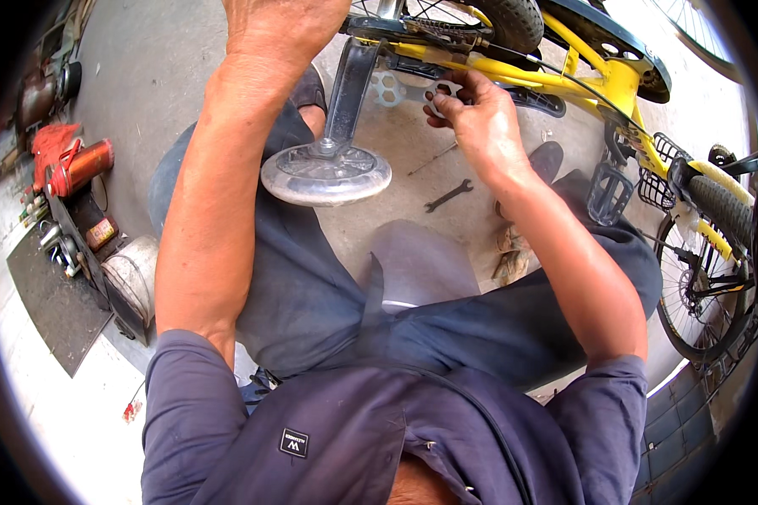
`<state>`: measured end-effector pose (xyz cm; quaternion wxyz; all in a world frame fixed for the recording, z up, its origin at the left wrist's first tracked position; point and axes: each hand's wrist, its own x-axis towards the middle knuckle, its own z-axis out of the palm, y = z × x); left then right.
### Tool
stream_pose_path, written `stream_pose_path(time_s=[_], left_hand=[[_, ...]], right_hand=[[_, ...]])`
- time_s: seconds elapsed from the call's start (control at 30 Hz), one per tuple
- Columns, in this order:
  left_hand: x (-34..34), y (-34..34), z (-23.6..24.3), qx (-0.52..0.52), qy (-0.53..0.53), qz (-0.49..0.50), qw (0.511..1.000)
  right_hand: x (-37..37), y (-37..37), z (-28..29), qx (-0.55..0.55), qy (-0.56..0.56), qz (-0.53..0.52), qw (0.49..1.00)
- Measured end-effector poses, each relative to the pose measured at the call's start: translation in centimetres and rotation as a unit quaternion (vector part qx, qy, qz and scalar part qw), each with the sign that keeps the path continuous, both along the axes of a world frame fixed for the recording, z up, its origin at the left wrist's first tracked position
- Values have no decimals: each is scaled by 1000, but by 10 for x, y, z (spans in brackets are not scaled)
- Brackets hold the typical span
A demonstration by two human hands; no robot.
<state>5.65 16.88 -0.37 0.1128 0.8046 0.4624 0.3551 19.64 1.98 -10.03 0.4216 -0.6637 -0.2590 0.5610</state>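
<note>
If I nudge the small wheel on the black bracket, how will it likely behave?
The small wheel would probably spin: it is round, with a bolt at its hub. The black bracket looks thick and broad, so likely stiff, with little flex. The wheel's pale rim looks smooth and shiny, so it may feel slightly slippery.

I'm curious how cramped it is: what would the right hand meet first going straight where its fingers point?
Leftward, past the spanner it seems to hold, the right hand would probably meet the black bracket; depth is unclear.
</note>
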Motion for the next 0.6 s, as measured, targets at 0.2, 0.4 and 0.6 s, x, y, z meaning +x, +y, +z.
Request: stream_pose_path(time_s=[0.2,0.4,0.6], left_hand=[[1,0,-1,0,-7,1,1000],[2,0,0,13,17,1,1000],[5,-5,4,-17,-3,-4,1000]], right_hand=[[-4,6,-16,66,-45,-28,996],[-19,2,-35,68,-92,-56,992],[-18,-4,-51,78,-159,-27,984]])
